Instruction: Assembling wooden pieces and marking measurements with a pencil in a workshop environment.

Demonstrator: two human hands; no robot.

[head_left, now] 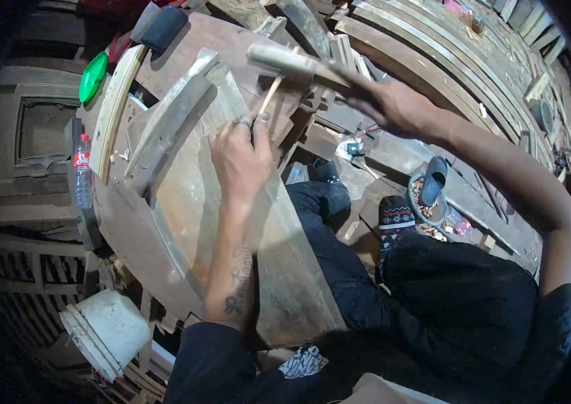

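My left hand (242,158) is closed around the lower end of a thin, light-coloured wooden stick (271,95), which slants up and away from me. It rests over the far end of a wide wooden board (279,269) beside my legs. My right hand (396,104), smeared by motion, grips a mallet (282,59) with a pale, blurred head. That head is held above the board's far end, close to the stick's upper part. Whether the two touch, I cannot tell. What the stick's lower tip meets is hidden by my left hand.
A pale wooden piece (171,121) lies along the brown work surface (114,215). To the left are a plastic bottle (83,172), a green oval object (93,77) and a white bucket (107,330). Long planks (427,60) lie at the far right; sandals (433,180) sit on the floor.
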